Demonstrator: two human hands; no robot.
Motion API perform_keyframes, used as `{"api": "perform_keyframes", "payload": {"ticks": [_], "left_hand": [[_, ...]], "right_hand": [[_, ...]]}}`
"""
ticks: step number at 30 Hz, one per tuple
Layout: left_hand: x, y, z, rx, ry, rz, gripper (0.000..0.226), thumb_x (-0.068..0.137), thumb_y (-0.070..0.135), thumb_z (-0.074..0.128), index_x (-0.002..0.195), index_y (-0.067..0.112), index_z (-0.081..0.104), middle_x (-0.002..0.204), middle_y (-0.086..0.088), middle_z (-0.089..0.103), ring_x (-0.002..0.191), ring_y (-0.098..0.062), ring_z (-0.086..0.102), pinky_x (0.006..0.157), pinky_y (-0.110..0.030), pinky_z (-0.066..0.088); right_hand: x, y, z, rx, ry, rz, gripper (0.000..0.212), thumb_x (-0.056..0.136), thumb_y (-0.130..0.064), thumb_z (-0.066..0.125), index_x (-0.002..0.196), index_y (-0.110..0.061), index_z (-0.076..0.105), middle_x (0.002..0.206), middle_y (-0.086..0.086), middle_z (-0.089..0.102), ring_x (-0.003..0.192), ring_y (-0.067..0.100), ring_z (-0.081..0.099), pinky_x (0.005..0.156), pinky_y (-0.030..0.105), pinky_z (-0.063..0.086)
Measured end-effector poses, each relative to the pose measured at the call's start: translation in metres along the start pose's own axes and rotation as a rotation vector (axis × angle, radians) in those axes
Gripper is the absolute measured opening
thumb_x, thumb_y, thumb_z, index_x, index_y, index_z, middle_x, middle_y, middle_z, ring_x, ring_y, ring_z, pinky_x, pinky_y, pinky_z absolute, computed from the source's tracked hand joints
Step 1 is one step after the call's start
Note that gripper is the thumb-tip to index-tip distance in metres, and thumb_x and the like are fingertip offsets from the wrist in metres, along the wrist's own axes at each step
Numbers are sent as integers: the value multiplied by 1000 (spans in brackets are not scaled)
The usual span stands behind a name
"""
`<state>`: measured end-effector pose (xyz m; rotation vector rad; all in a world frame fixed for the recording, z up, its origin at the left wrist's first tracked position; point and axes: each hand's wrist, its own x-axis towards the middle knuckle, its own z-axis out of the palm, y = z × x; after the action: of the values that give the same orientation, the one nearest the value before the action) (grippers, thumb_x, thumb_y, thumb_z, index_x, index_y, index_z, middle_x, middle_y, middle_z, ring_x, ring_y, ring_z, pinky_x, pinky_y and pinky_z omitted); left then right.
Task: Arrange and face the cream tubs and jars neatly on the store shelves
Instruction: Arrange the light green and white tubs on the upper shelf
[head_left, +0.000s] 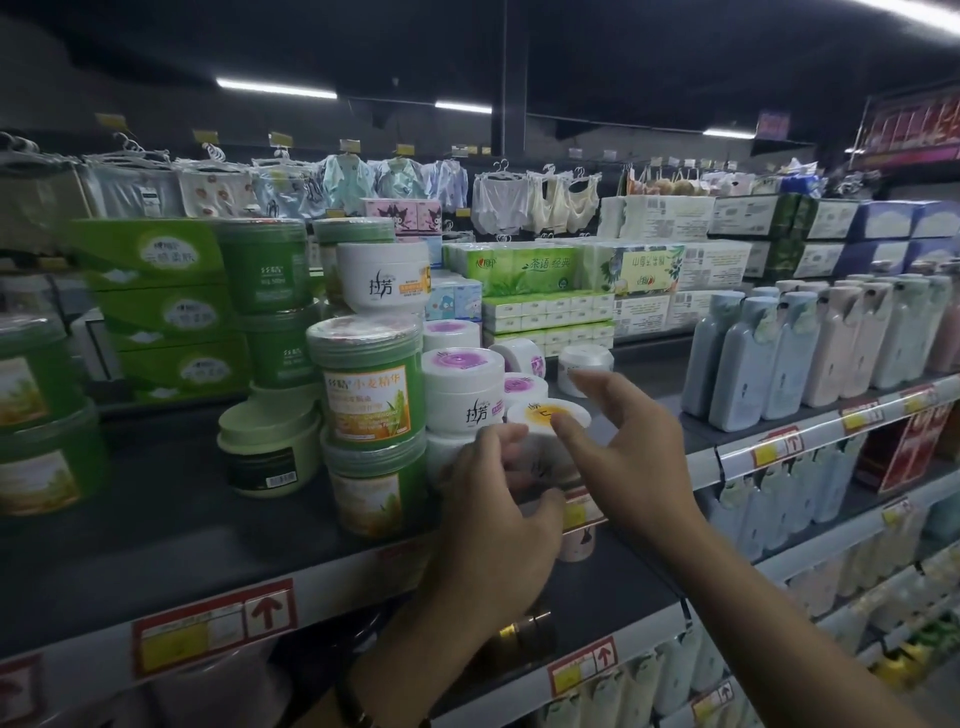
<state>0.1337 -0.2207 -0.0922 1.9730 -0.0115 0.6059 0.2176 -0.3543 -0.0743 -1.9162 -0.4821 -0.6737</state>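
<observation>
One white jar (545, 452), yellow-topped lid up, stands upright at the shelf (156, 493) front; my left hand (493, 499) curls round its body. My right hand (623, 431) hovers spread wide, thumb by the lid's rim.

Green tubs (370, 387), white jars (462, 389) with purple-swirl lids, one yellow-topped jar (548, 415).
</observation>
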Motion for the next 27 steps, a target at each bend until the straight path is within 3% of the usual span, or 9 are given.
{"api": "perform_keyframes", "payload": {"ticks": [4,9,15,17,21,23,27], "left_hand": [[-2,4,-25,-61,34,30,37,90,12,77,113,36,60,100,19,70,91,3,70,72,-15,56],[-6,8,-62,-68,115,70,24,90,18,78,103,34,65,95,16,72,79,-6,74,71,-27,60],[6,4,-112,-81,365,145,28,85,8,81,99,25,63,90,3,69,73,-12,70,70,-32,59],[13,1,-125,-59,431,177,33,83,15,84,103,26,60,96,2,68,78,-13,67,73,-36,61],[26,-12,-140,87,478,126,62,71,48,84,121,35,51,125,8,58,109,-9,60,95,-43,55],[32,-16,-140,80,407,97,74,72,48,89,132,36,47,135,9,55,119,-7,57,101,-40,53],[42,-19,-132,32,275,88,92,73,39,92,146,28,39,140,10,57,122,-1,59,98,-27,52]], "right_hand": [[-5,-32,5,120,4,-23,35,91,-20,80,124,-30,74,117,-19,75,115,-2,68,104,32,57],[-6,-63,15,238,-64,-8,29,92,-16,80,119,-26,77,108,-12,78,104,2,73,93,37,62],[-8,-82,30,263,-173,-7,34,94,-12,75,125,-26,76,112,-10,78,103,2,74,91,35,64],[-9,-87,34,269,-191,-5,35,95,-10,72,127,-25,75,114,-9,77,103,2,73,91,32,63],[-9,-95,45,263,-234,17,41,93,-2,68,129,-22,73,113,-11,75,101,-2,72,87,22,60],[-10,-97,52,266,-252,40,46,91,2,65,130,-20,72,110,-14,75,99,-4,71,88,20,61],[-12,-99,63,275,-272,68,54,87,3,61,136,-20,69,118,-10,78,106,1,73,96,36,63]]}}
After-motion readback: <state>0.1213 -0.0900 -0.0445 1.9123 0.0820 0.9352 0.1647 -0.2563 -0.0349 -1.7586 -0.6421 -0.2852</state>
